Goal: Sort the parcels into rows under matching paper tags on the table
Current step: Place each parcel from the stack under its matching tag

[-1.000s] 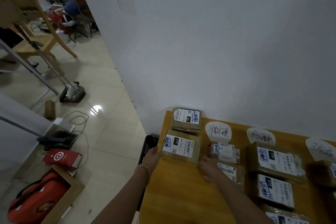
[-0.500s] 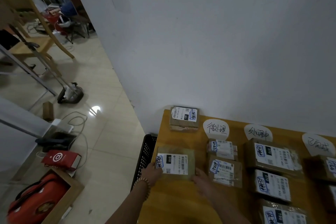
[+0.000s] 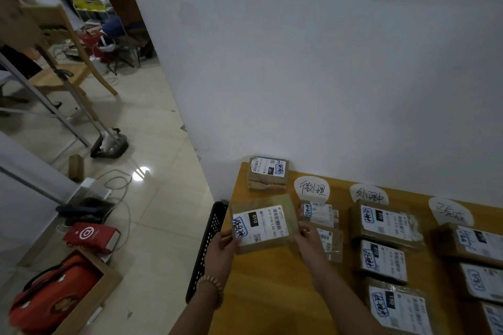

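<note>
MOVED: brown cardboard parcel with white label drawn nearer, away from far-left taped cardboard box | NOW: tilted over left of yellow wooden table | HANDS: left hand, right hand pinch its side edges | DONE: rows under three round white paper tags | LEFT: apparently these two.

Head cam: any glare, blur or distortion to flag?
Head view: dim overall; round white glare spot on the glossy beige floor tiles; red fabric bag at lower left smeared; held brown cardboard parcel label fairly sharp; wide-angle bending at edges.
</note>
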